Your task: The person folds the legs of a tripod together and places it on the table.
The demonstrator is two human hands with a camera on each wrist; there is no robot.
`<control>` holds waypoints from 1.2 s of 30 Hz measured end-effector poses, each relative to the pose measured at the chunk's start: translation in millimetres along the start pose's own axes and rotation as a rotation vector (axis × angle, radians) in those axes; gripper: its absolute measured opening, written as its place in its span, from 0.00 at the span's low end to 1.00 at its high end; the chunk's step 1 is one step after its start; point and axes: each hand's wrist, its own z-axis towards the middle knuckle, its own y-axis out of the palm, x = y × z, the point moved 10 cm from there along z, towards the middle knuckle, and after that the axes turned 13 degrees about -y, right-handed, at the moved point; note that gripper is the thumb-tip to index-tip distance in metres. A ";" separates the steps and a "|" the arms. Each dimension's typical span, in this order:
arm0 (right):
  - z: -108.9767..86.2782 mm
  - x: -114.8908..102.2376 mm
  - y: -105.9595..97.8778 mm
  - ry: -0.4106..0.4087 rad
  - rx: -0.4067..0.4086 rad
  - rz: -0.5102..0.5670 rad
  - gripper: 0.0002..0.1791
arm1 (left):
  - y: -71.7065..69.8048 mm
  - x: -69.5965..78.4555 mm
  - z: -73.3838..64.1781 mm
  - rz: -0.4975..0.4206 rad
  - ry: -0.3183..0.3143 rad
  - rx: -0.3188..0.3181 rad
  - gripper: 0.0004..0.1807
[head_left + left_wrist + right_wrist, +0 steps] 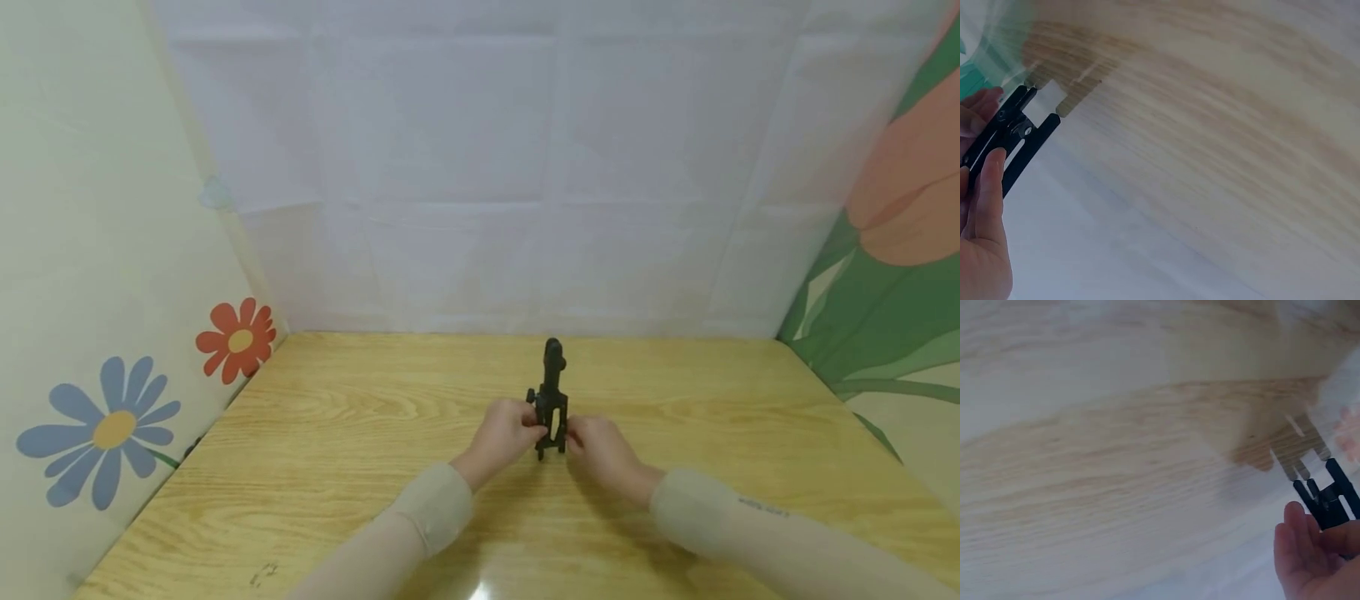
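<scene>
Black stand (551,387) is below and right of centre in the head view, upright, feet seemingly on the wooden tabletop (375,400). We have the left hand (504,433) pinching its left side and the right hand (606,454) holding the right leg low down between thumb and fingers; both grips narrow. Main risk, we think: tipping. The stem reaches up over a slim base, so if one hand lets go early or pulls harder, the stand could topple or twist. Second: sliding. We see leg tips mirrored at the left of the left wrist view and lower right of the right wrist view, so the surface looks glossy and the feet may skate under a sideways push. Third: nipped skin. Fingers sit right by the legs; should those be hinged, closing them could catch a fingertip. We can't tell whether the side knob (531,395) is tight; a loose one could let the stand sag.
</scene>
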 end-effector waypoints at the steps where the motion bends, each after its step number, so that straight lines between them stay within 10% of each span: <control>1: 0.0 0.5 0.6 0.019 -0.001 0.004 0.06 | 0.2 0.9 -0.3 0.006 0.007 0.005 0.05; 36: 2.4 4.5 6.2 0.197 0.059 0.125 0.10 | 2.5 1.4 -0.1 -0.011 0.012 0.051 0.05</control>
